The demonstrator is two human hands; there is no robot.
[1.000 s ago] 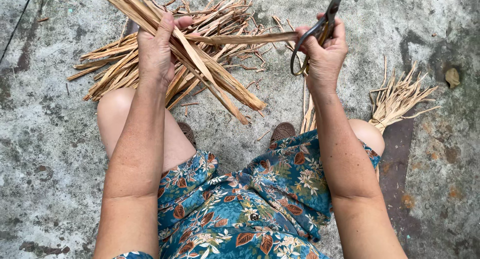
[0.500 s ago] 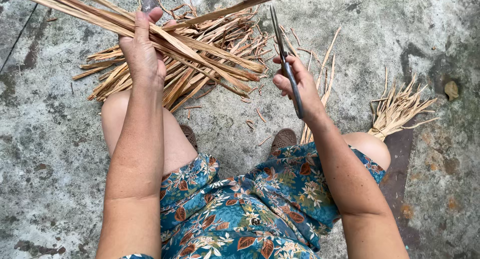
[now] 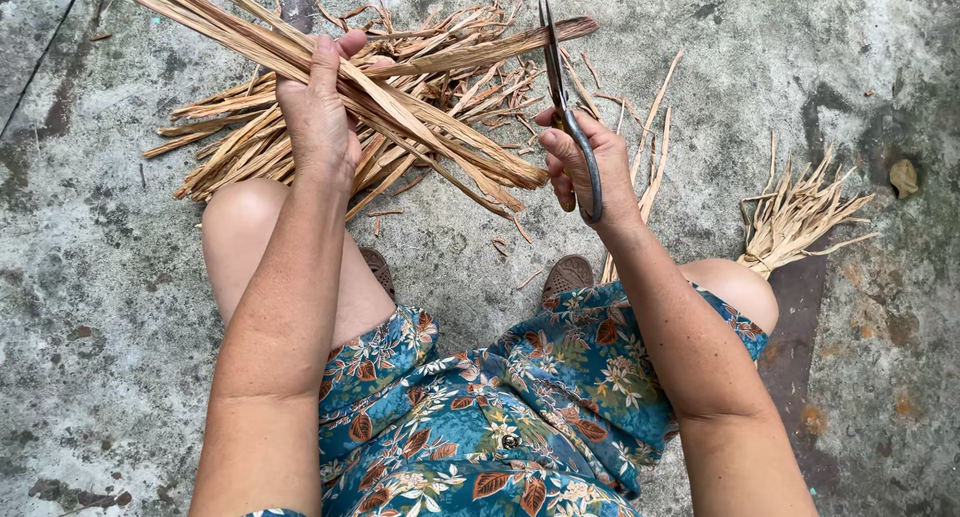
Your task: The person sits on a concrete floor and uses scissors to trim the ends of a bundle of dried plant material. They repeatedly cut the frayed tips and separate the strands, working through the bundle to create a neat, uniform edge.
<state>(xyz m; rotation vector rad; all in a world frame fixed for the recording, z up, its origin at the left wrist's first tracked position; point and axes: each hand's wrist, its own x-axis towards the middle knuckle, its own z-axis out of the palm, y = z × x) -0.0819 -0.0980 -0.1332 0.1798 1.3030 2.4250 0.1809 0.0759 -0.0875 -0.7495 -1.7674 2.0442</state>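
My left hand [image 3: 320, 112] grips a bundle of long dried tan strips [image 3: 420, 127], held slanting from the upper left down to the right above my knee. My right hand [image 3: 590, 162] holds a pair of dark metal scissors [image 3: 560, 87], blades pointing up and away, just right of the bundle's lower ends. One brown strip [image 3: 500, 47] sticks out to the right and crosses the scissor blades. Both hands are over the concrete floor [image 3: 100, 277].
A loose pile of dried strips [image 3: 230, 147] lies on the floor behind my left hand. Another tied bunch [image 3: 800, 217] lies at the right by my right knee. Short cut scraps [image 3: 500, 242] dot the floor between my knees, where my sandals show.
The left hand lowered the bundle slightly and tilted it. The right hand came down and left with the scissors, which turned upright beside the bundle's ends.
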